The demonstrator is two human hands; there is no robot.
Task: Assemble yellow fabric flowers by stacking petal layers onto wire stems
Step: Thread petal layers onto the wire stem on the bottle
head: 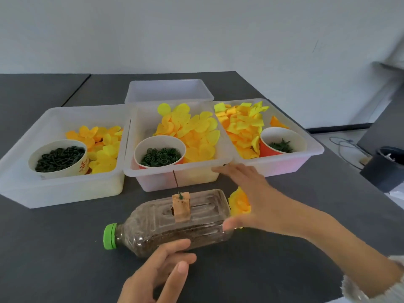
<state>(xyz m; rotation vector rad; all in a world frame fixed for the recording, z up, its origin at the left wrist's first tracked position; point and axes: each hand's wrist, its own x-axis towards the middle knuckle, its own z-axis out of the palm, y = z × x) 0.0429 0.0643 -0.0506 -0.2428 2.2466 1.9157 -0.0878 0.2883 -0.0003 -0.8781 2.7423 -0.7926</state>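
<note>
A dark grey table fills the view, backed by a plain pale wall. A seam splits the tabletop at the far left. On the right the table edge runs diagonally, and beyond it lie floor, cables and a black bin.

Three translucent trays sit in a row across the middle, touching one another, with a fourth tray behind the middle one. The left tray holds yellow petals and a paper bowl of dark green pieces. The middle tray holds round yellow petal layers and a red cup of green rings. The right tray holds yellow-orange petals and a red cup of spiky green parts.

Near the viewer a clear bottle with a green cap lies on its side, partly filled with brown grains, a tan block standing on it. A thin wire stem rises above the block.

Open tabletop lies near left and near right of the bottle.

The left hand, fingers straight, rests against the bottle's near side; its wrist is cut off by the frame. The right hand is spread open at the bottle's base, holding nothing visible, and partly hides a yellow flower behind it. Whether it touches the flower cannot be told.
</note>
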